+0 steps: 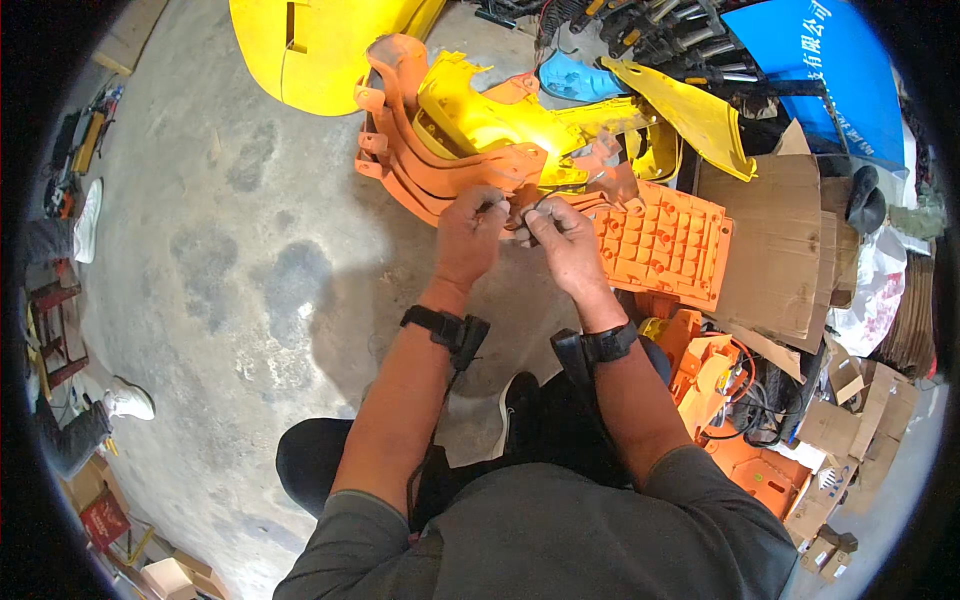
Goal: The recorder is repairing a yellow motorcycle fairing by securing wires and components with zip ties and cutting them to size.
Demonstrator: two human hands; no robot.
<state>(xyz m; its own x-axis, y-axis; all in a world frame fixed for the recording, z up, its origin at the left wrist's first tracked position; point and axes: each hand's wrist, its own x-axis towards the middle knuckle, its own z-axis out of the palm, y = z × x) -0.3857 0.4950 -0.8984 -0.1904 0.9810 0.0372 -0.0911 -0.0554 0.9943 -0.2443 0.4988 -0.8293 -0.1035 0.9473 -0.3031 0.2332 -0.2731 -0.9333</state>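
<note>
My left hand (pixel 468 238) and my right hand (pixel 570 250) are close together in front of me, fingers bent into a pinch. Something small and dark is between or beside the fingertips, too small to name. Just beyond my hands lie curved orange plastic panels (pixel 405 150), nested one against another, with tabs along their left edge. A yellow plastic shell (pixel 450 105) rests against them. An orange panel with a ribbed grid (pixel 665 245) lies right of my right hand. I cannot tell whether my fingers touch the nearest orange panel.
Large yellow panels lie on the concrete floor (pixel 230 330), one far left (pixel 320 50) and one right (pixel 690 115). A blue sheet (pixel 830 80) and flattened cardboard (pixel 765 240) stand at right. Orange parts with cables (pixel 705 370) sit near my right arm. Another person's shoes (pixel 130 398) show at left.
</note>
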